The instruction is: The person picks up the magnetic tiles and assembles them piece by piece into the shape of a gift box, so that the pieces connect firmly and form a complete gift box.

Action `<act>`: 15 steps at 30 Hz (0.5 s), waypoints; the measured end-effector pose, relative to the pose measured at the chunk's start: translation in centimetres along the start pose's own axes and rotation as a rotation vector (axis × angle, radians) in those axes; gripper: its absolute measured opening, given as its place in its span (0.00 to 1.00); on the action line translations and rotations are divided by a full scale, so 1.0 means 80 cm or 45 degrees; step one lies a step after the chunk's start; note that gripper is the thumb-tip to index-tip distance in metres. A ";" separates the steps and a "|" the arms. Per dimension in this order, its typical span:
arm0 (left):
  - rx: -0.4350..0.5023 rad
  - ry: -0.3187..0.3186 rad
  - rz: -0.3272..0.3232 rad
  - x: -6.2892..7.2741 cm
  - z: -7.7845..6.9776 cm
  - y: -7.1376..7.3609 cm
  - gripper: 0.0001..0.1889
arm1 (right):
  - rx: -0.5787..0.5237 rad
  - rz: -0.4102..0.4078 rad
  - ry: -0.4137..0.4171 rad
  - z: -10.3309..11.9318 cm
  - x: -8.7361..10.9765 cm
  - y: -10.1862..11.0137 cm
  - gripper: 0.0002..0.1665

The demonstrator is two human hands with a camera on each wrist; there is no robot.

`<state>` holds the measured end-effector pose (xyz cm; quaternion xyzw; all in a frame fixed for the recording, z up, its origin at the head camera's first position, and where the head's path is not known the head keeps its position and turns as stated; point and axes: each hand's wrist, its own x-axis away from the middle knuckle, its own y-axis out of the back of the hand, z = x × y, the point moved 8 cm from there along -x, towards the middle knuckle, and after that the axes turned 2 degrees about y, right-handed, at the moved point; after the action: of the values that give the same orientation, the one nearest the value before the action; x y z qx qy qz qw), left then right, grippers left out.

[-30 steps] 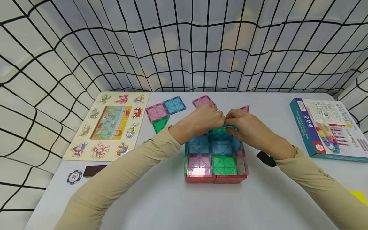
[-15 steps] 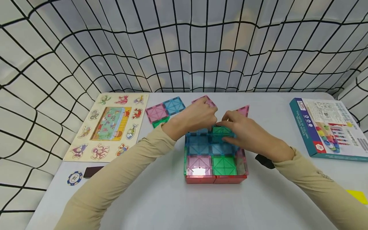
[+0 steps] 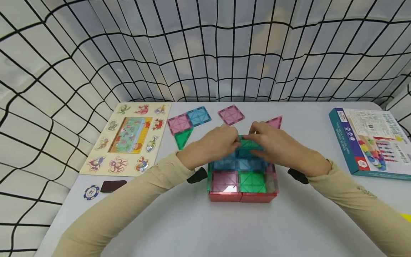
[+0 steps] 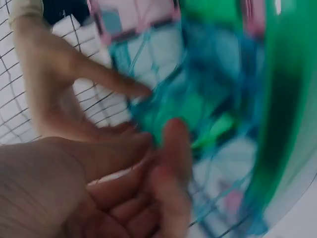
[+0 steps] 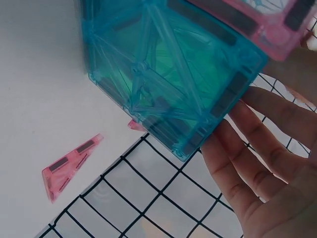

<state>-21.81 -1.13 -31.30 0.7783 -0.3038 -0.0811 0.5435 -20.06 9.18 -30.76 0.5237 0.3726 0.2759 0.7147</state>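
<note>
A box of translucent magnetic tiles (image 3: 224,197) stands on the table, with red front walls, green and pink side walls and pink, green and blue squares inside. My left hand (image 3: 213,147) is at its far left part, fingers curled and pinching by the green tile (image 3: 248,144); the left wrist view is blurred there. At the far right part, my right hand (image 3: 277,147) grips the back wall, thumb inside and fingers outside. In the right wrist view those fingers (image 5: 257,148) lie along the blue outer wall (image 5: 116,82). The left palm hides the far left corner.
Behind the box lie a pink square tile (image 3: 231,114) and a pink triangle tile (image 3: 275,122). Pink, blue and green tiles (image 3: 179,124) sit farther left. A sea-animal puzzle board (image 3: 93,157), poker chip (image 3: 91,192), dark rectangular piece (image 3: 113,186) and boxed toy (image 3: 379,142) surround them.
My left hand has drawn back slightly left and toward me, uncovering the pink square tile. My right hand stays at the back wall. The head view has shifted a little.
</note>
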 end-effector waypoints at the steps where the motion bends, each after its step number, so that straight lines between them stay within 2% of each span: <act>1: 0.082 0.039 0.045 -0.001 0.003 -0.007 0.11 | -0.011 0.002 -0.004 -0.002 0.001 0.000 0.30; 3: 0.192 0.102 0.121 -0.002 0.010 -0.019 0.11 | -0.033 0.006 -0.006 -0.004 0.001 0.000 0.30; 6: 0.304 0.195 0.181 -0.003 0.021 -0.026 0.11 | -0.057 0.008 0.004 -0.006 0.000 -0.001 0.30; 10: 0.528 0.260 0.212 -0.007 0.027 -0.025 0.17 | -0.053 0.010 0.015 -0.006 0.000 -0.001 0.30; 13: 0.683 0.292 0.224 -0.008 0.027 -0.024 0.17 | -0.064 0.018 0.008 -0.006 0.001 -0.001 0.29; 15: 0.727 0.313 0.218 -0.007 0.028 -0.024 0.16 | -0.081 0.024 0.003 -0.005 0.002 -0.001 0.29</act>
<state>-22.53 -2.12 -34.01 0.8750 -0.3106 0.1482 0.3406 -20.28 9.52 -30.97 0.5038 0.3595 0.2950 0.7280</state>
